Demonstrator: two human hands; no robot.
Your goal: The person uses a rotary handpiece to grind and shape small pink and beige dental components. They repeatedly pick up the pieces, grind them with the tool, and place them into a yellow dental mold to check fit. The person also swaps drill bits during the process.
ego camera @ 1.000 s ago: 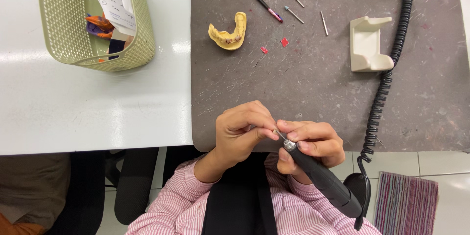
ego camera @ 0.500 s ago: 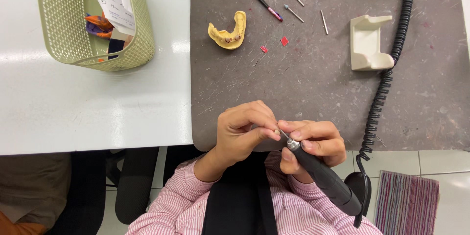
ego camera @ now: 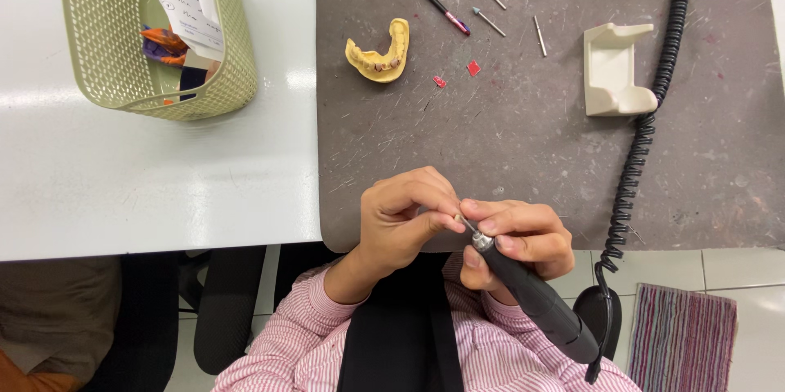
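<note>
leftmost, a green perforated basket (ego camera: 155, 73) with papers stands on the white table (ego camera: 163, 188). further right, on the grey mat (ego camera: 531, 147), lies a yellow dental cast (ego camera: 379, 55). at the mat's near edge the left hand (ego camera: 401, 220) pinches something too small to identify, fingers narrow. the right hand (ego camera: 515, 241) grips a black rotary handpiece (ego camera: 531, 298), its tip touching the left fingertips. a coiled cord (ego camera: 646, 122) runs at the right.
</note>
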